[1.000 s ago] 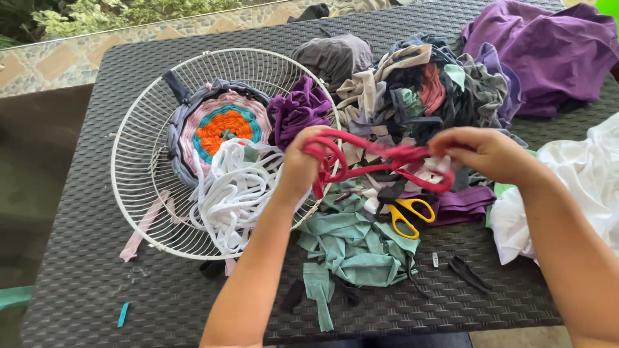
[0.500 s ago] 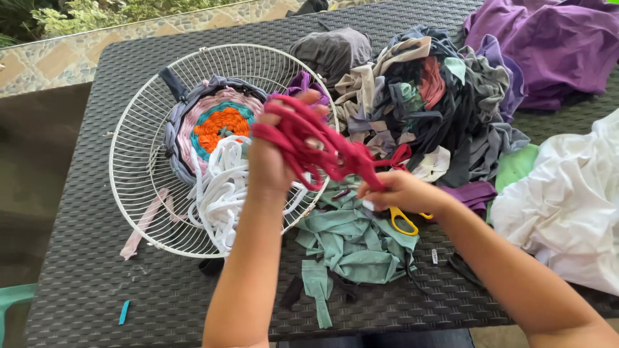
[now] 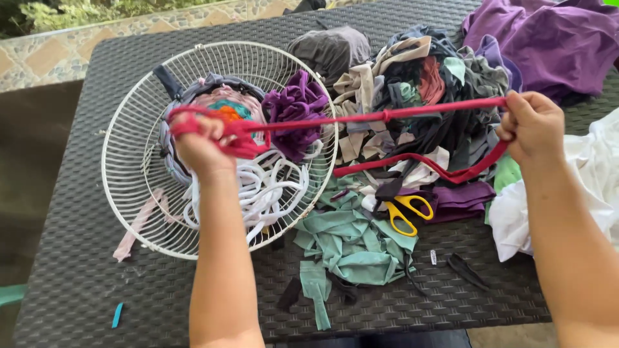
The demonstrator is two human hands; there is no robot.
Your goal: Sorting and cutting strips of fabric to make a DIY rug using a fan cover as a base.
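Nearest me, at the front edge of the dark woven table [image 3: 77, 283], lie a small blue scrap [image 3: 117, 314] and a heap of teal fabric strips [image 3: 348, 248], with yellow-handled scissors [image 3: 403, 212] just behind them. From there my two forearms rise into the work. My left hand [image 3: 201, 143] is closed in a fist around the gathered end of a red fabric strip [image 3: 387, 116], coils of it wrapped over the knuckles, and it hovers over the white wire fan guard [image 3: 129, 212], above the loose white loops [image 3: 258, 187] lying in it. My right hand [image 3: 534, 125] is pressed shut around the strip's other end, well apart from the left, so the upper run stretches taut across the pile of mixed cloth scraps [image 3: 419, 71] while a lower run sags back in a loop beneath it. To stretch it well, I judge I should keep both grips firm and pull evenly along the line of the strip, hands level, so the knot midway holds and the fabric curls in on itself rather than tearing. Beyond the left hand, in the guard, sit a round woven piece with an orange centre [image 3: 222, 106] and a purple bundle [image 3: 296, 109]. Farthest off, purple cloth [image 3: 548, 38] lies at the right corner, with white cloth [image 3: 599, 174] beside my right arm.
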